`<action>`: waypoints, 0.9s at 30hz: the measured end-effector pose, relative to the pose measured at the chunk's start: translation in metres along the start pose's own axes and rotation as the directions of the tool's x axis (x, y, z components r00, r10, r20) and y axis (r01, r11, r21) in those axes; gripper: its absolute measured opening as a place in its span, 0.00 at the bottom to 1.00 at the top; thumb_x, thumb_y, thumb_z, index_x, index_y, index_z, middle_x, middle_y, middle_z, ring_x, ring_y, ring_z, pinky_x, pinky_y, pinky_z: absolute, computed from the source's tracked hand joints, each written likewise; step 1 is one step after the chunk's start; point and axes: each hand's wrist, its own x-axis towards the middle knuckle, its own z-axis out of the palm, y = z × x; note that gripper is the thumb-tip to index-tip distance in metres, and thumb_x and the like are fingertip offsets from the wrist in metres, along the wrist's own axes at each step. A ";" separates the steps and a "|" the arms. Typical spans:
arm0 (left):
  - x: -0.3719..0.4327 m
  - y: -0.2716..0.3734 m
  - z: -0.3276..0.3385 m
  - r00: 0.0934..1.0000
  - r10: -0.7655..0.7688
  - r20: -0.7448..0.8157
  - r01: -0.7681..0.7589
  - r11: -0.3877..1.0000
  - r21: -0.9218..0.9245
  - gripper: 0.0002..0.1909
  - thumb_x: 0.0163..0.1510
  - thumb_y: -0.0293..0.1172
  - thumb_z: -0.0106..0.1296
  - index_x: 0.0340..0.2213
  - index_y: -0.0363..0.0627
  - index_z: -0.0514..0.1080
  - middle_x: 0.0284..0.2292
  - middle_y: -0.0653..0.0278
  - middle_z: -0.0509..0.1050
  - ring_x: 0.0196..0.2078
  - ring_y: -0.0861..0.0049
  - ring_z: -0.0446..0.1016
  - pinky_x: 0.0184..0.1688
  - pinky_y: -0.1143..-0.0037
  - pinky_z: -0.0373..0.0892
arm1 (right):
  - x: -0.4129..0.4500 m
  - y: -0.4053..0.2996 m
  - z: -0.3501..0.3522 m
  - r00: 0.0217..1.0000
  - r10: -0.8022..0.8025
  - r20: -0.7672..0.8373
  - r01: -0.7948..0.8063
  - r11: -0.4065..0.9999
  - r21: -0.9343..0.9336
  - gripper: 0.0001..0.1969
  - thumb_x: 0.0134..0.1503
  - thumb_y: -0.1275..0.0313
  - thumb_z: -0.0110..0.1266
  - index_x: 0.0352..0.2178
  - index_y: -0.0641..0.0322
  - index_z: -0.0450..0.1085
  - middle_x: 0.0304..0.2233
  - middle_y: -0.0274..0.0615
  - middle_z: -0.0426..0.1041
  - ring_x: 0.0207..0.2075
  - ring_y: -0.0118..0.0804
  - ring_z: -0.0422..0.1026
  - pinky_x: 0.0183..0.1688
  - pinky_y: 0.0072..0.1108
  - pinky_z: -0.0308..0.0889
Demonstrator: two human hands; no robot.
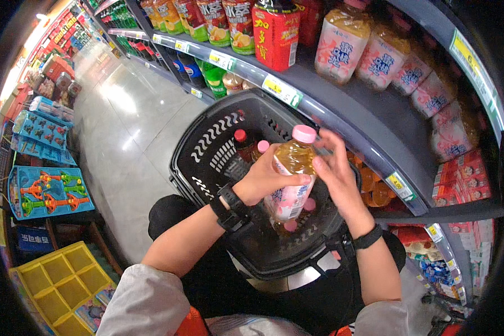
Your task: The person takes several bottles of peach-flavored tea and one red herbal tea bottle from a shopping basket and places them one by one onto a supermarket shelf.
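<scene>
My left hand (273, 178) is wrapped around a large clear plastic bottle (293, 193) with a pink cap, a pink-and-white label and amber drink inside. The bottle is held above a black plastic shopping basket (197, 122), its cap end up. On the other side, my right hand (334, 168) is beside the bottle's neck with fingers curved and spread; whether it touches the bottle is hard to tell. Inside the basket are a dark bottle with a red cap (240, 135) and several pink-capped bottles, partly hidden by my left hand and the held bottle.
A curved store shelf (361, 113) runs along the right, holding pink-labelled bottles (343, 46), a red drink bottle (276, 35) and orange-and-green drinks (240, 27). A tiled aisle floor (126, 113) lies left, with blue packaged toys (50, 191) and a yellow divided tray (63, 281) beyond it.
</scene>
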 end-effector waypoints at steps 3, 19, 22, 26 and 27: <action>0.004 -0.015 0.005 0.987 0.126 0.098 -0.158 0.868 0.470 0.50 0.32 0.46 0.76 0.51 0.32 0.62 0.43 0.50 0.74 0.47 0.63 0.75 0.52 0.69 0.70 | 0.008 0.000 -0.014 0.964 -0.251 0.086 0.264 0.871 -0.414 0.22 0.53 0.64 0.64 0.49 0.58 0.70 0.46 0.39 0.67 0.46 0.34 0.69 0.49 0.26 0.65; 0.008 -0.034 -0.022 0.895 -0.220 0.388 -0.226 0.525 0.820 0.40 0.26 0.35 0.73 0.44 0.39 0.70 0.39 0.49 0.76 0.44 0.52 0.76 0.47 0.64 0.71 | -0.020 0.026 0.029 0.987 0.149 0.066 -0.060 0.708 -0.703 0.17 0.41 0.64 0.70 0.29 0.56 0.71 0.34 0.42 0.70 0.38 0.50 0.75 0.42 0.37 0.71; 0.009 -0.034 -0.024 0.880 -0.308 0.362 -0.171 0.505 0.846 0.39 0.25 0.37 0.73 0.43 0.40 0.70 0.38 0.49 0.77 0.44 0.52 0.75 0.47 0.63 0.71 | -0.025 0.033 0.027 0.982 0.150 0.112 -0.035 0.736 -0.676 0.18 0.41 0.66 0.69 0.31 0.58 0.69 0.35 0.44 0.70 0.40 0.52 0.74 0.43 0.39 0.70; 0.010 -0.067 -0.031 0.834 -0.405 0.375 -0.213 0.391 0.896 0.38 0.26 0.37 0.72 0.43 0.41 0.71 0.39 0.50 0.76 0.44 0.52 0.75 0.46 0.63 0.71 | -0.030 0.064 0.037 0.950 0.294 0.102 -0.157 0.734 -0.661 0.20 0.40 0.67 0.68 0.32 0.59 0.67 0.38 0.47 0.71 0.44 0.55 0.72 0.46 0.39 0.68; 0.011 -0.079 -0.031 0.826 -0.438 0.354 -0.210 0.343 0.915 0.37 0.27 0.37 0.72 0.43 0.41 0.71 0.39 0.50 0.75 0.44 0.52 0.75 0.46 0.62 0.72 | -0.030 0.078 0.039 0.950 0.297 0.097 -0.161 0.731 -0.663 0.20 0.40 0.67 0.68 0.32 0.59 0.67 0.38 0.47 0.71 0.44 0.55 0.72 0.46 0.39 0.68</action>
